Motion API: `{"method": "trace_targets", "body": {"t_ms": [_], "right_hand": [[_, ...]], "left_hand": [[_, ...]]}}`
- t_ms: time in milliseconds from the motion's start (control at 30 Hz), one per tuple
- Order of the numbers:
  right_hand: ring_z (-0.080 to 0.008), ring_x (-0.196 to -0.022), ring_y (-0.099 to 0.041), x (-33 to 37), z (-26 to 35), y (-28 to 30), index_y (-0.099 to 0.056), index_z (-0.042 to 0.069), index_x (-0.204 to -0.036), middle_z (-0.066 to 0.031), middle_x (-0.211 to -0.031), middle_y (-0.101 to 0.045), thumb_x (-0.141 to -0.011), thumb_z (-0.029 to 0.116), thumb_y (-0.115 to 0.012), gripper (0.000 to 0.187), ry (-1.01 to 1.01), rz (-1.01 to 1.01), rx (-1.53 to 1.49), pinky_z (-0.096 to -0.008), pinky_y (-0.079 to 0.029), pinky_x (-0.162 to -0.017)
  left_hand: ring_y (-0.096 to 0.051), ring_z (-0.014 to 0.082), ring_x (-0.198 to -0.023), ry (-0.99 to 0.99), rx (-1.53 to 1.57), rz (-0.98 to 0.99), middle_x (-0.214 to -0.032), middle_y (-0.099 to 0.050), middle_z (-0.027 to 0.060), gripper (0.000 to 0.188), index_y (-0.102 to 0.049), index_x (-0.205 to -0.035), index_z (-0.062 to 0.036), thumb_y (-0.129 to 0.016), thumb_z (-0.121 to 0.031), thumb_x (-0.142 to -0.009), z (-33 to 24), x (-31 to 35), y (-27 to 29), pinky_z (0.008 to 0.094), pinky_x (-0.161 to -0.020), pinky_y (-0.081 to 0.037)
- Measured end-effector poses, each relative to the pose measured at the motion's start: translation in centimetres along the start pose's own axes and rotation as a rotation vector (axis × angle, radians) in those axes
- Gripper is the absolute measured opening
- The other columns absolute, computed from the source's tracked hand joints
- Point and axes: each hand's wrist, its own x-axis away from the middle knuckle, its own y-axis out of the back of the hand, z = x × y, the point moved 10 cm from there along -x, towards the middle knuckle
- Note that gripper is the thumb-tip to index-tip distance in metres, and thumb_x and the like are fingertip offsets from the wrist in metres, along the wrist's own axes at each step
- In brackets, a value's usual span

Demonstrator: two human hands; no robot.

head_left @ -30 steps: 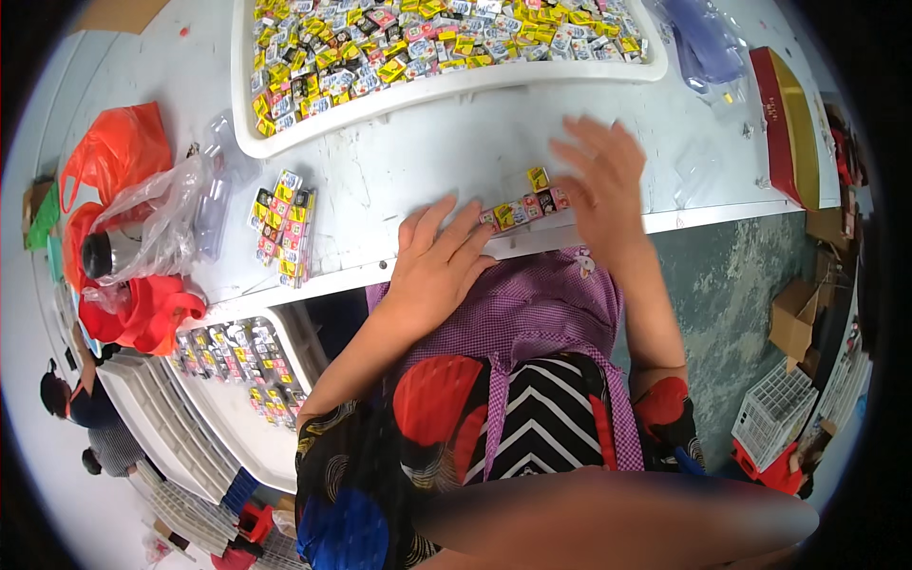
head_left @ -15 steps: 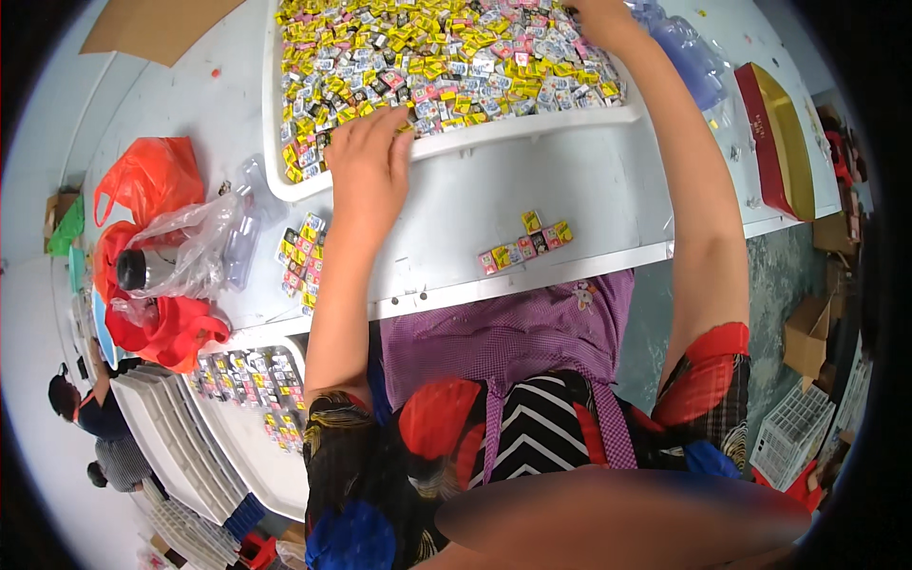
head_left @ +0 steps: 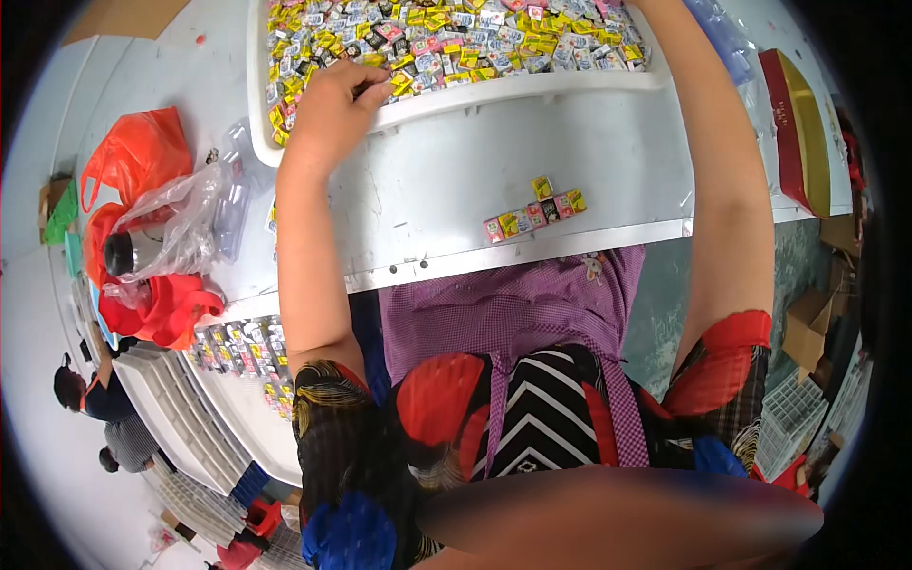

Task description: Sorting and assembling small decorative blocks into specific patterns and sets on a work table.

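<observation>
The left hand [head_left: 328,109] bends over the near rim of a white tray [head_left: 494,99] at the top of the frame, fingers curled beside small colourful packets [head_left: 475,57] (whether they grip one is unclear) — the right forearm [head_left: 731,180] runs past the upper edge. Right of centre, a packet row [head_left: 524,220] lies on the pale surface [head_left: 418,209] — one yellow packet [head_left: 541,187] just above.

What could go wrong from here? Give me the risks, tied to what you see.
The row of small boxes lies close to the front edge of the table, so a brush from the apron might knock it askew or off. The left hand is at the front rim of the tray, by the loose boxes; it could push some over. Boxes just beside the left forearm might get nudged.
</observation>
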Motion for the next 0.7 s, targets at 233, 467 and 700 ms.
{"method": "trace_targets", "body": {"t_ms": [233,467,700], "right_hand": [[-0.0374,-0.086,-0.065,1.1,1.5,1.0,-0.07,0.006,-0.089,-0.0212,-0.089,-0.067,-0.078,0.014,-0.062,0.016,0.021,-0.09,-0.101,-0.0423,-0.052,-0.078],[-0.0352,-0.089,-0.066,2.2,1.3,0.7,-0.069,0.004,-0.097,-0.0221,-0.092,-0.067,-0.076,0.001,-0.059,0.023,0.064,0.072,-0.068,-0.0418,-0.052,-0.078],[-0.0376,-0.074,-0.062,10.3,0.5,4.6,-0.064,0.001,-0.099,-0.0201,-0.083,-0.065,-0.078,0.012,-0.066,0.023,-0.089,-0.186,-1.068,-0.0399,-0.051,-0.071]], "left_hand": [[-0.057,0.0181,-0.079,0.153,0.12,0.129,-0.088,-0.062,0.0079,0.027,-0.067,-0.104,-0.0021,-0.072,-0.011,-0.08,1.1,0.0,-0.9,0.0303,-0.071,-0.047],[-0.057,0.0127,-0.071,0.171,0.194,-0.013,-0.083,-0.065,0.0058,0.024,-0.067,-0.107,-0.0031,-0.068,-0.012,-0.084,1.3,0.6,0.3,0.0274,-0.066,-0.047],[-0.059,0.0072,-0.066,0.289,0.609,-0.295,-0.081,-0.067,0.0024,0.021,-0.067,-0.109,-0.0021,-0.063,-0.01,-0.09,0.1,3.4,2.3,0.0208,-0.06,-0.049]]}}
